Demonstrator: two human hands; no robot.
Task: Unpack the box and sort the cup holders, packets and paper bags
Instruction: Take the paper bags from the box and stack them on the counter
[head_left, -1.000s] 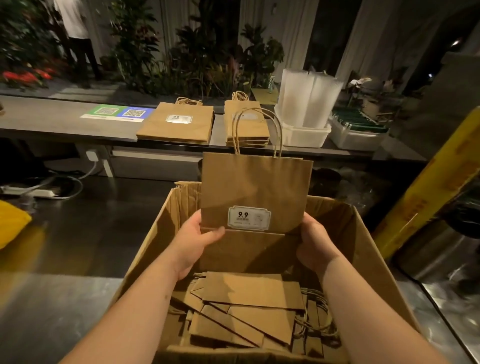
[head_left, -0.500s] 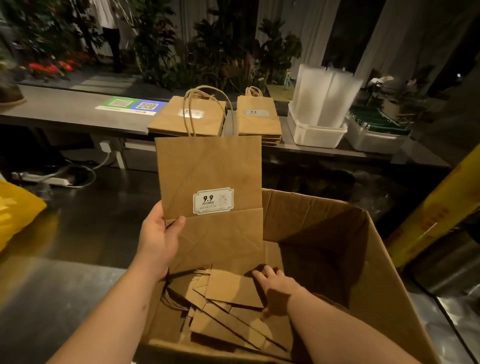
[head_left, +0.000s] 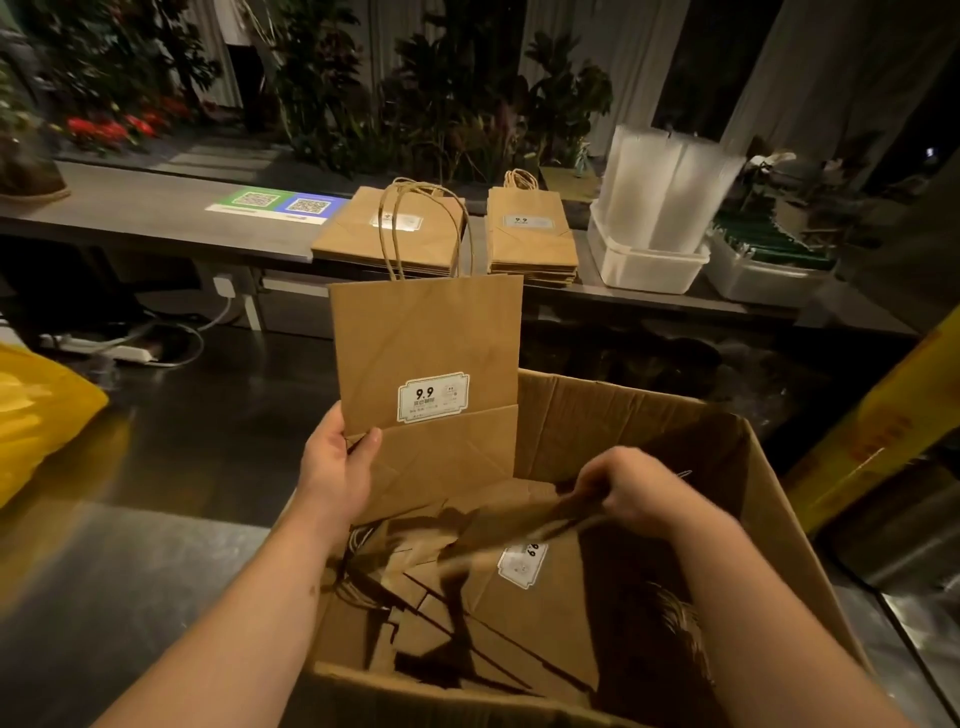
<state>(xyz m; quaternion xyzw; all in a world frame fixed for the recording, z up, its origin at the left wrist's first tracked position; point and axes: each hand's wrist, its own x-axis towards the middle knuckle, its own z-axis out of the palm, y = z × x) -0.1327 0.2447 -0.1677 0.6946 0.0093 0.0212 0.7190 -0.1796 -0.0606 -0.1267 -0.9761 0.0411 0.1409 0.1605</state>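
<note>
Gripping a paper bag (head_left: 426, 343) upright by its lower left edge, the left hand (head_left: 335, 467) holds it above the box (head_left: 675, 415). The right hand (head_left: 641, 493) pinches the blurred top edge of a second bag (head_left: 540, 608) inside the box, where loose bags (head_left: 415, 618) lie flat. On the far counter (head_left: 130, 208), two bag stacks (head_left: 363, 244) sit beside two white tubs (head_left: 649, 265). Sorting looks well along, with only these last bags left.

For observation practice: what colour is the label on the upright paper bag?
The label is white with black print; head view.
</note>
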